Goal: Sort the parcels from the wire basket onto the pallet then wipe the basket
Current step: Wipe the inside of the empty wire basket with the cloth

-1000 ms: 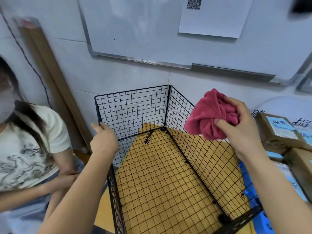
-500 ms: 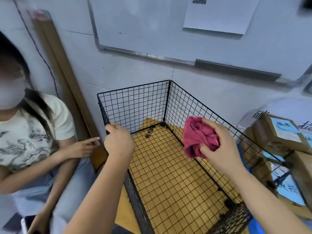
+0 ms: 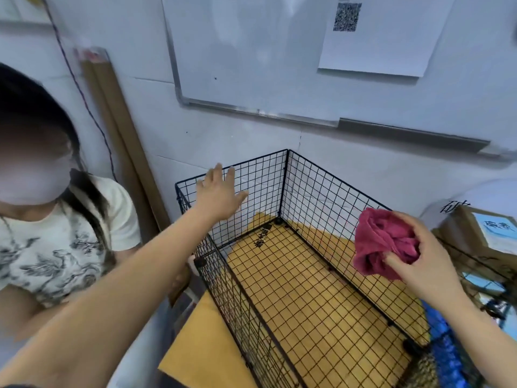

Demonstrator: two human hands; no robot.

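Right hand [image 3: 422, 266] curled around red cloth [image 3: 377, 236]

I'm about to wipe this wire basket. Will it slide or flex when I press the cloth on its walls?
Probably light: the wire basket is thin, empty mesh, so it may slide on the yellow board. Panels join at small clips, so walls likely flex under the red cloth. The left hand could steady it.

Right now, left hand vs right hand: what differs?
1. The left hand is open with straight fingers and holds nothing; the right hand grips a bunched pink cloth.
2. The left hand is up at the far left corner of the wire basket; the right hand is over its right wall.
Shared: both are bare and raised above the basket floor.
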